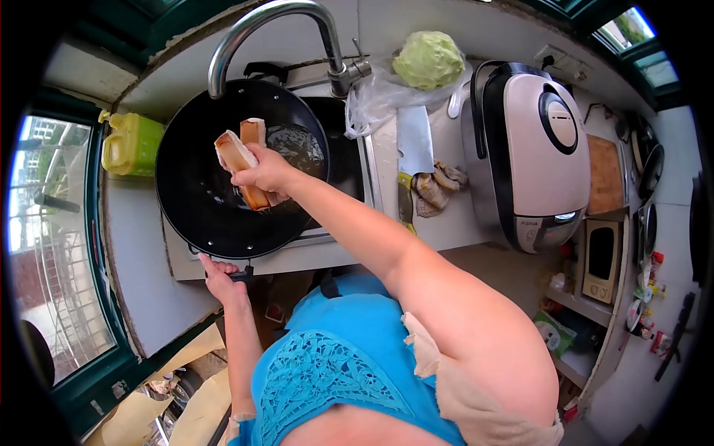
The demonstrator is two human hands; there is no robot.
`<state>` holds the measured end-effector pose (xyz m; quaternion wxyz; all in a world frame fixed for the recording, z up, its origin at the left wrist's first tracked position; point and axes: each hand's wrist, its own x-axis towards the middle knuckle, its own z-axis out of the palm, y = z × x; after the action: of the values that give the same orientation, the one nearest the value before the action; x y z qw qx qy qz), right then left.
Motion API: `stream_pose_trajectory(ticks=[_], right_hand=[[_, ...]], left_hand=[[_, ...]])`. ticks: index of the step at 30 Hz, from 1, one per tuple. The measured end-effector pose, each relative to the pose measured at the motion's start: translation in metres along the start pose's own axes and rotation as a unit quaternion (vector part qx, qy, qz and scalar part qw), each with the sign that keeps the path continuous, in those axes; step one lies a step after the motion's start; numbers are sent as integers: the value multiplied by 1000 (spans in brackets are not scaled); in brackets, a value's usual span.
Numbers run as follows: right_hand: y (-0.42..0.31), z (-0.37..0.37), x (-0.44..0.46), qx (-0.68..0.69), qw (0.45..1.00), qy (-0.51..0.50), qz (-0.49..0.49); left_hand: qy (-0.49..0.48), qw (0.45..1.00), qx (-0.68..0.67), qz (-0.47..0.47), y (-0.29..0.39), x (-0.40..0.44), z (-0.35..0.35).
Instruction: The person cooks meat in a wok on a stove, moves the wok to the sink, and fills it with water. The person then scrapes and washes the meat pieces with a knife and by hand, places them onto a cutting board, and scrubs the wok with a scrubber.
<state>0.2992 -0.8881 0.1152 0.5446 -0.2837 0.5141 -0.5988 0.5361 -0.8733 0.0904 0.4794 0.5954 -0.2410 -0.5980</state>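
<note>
A black wok [193,201] sits over the sink with some water [297,149] pooled in it. Above the wok, my right hand [264,175] is closed around a piece of pork [235,153] with browned skin and pale edges. A second browned piece [253,131] shows just behind it, partly covered by my hand and the first; whether my fingers hold both I cannot tell. At the wok's near rim, my left hand [223,281] grips the dark wok handle [242,274], its fingers partly hidden. The chrome faucet [277,9] arches over the wok's far side.
Right of the sink lie a cleaver [415,141], brown lumps [433,192] that I cannot identify, and a cabbage [429,59] on a plastic bag [383,93]. A large rice cooker [532,149] stands farther right. A yellow-green jug [134,145] is at the left by the window.
</note>
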Motion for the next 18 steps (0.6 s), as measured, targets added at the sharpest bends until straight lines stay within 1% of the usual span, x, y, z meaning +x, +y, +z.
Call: stream_pose_trajectory(ticks=[2,4,6,10,16,18], right_hand=[[2,0,-3,-19,1000,7,-1],[4,0,-4,-30,999,9,-15],[4,-1,-9,-29,1000,11,1],[6,0,-14,-29,999,13,10],[18,-4,-8,-146,988,30,-48],[23,-4,-5,-137,989,24,-55]], left_hand=[[7,999,18,34,10,-12,8],[-19,998,20,52,17,-15,8],[-44,996,30,77,21,-10,5],[-45,993,53,99,27,-17,8],[-95,971,99,195,35,-45,12],[-114,968,96,203,40,-62,20]])
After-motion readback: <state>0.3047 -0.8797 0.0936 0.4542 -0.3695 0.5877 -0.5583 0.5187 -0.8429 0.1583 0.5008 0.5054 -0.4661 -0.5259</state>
